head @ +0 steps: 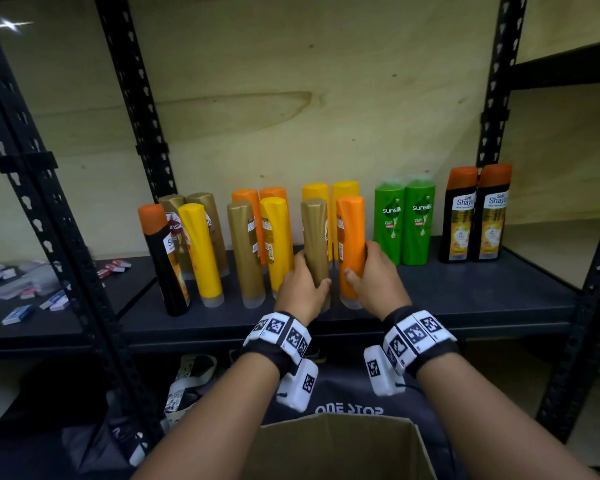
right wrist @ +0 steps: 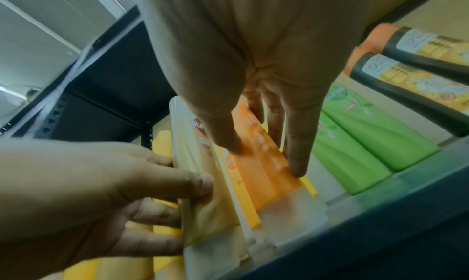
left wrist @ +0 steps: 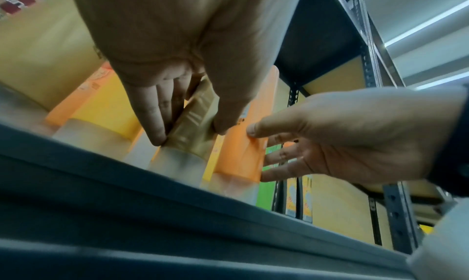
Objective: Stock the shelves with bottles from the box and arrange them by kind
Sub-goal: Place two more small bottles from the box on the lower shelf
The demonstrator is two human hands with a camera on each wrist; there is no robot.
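Note:
On the dark shelf stand upside-down tubes in gold, yellow and orange. My left hand grips a gold bottle low on its body, thumb on the right side and fingers on the left. My right hand holds an orange bottle right beside it, thumb in front and fingers behind. Both bottles rest cap-down on the shelf. In the left wrist view the gold bottle sits between finger and thumb; the right wrist view shows the orange bottle pinched the same way.
Two green Sunsilk bottles and two black orange-capped bottles stand to the right. A black bottle leans at the left end. An open cardboard box sits below my arms. Black uprights frame the bay; small packets lie on the left shelf.

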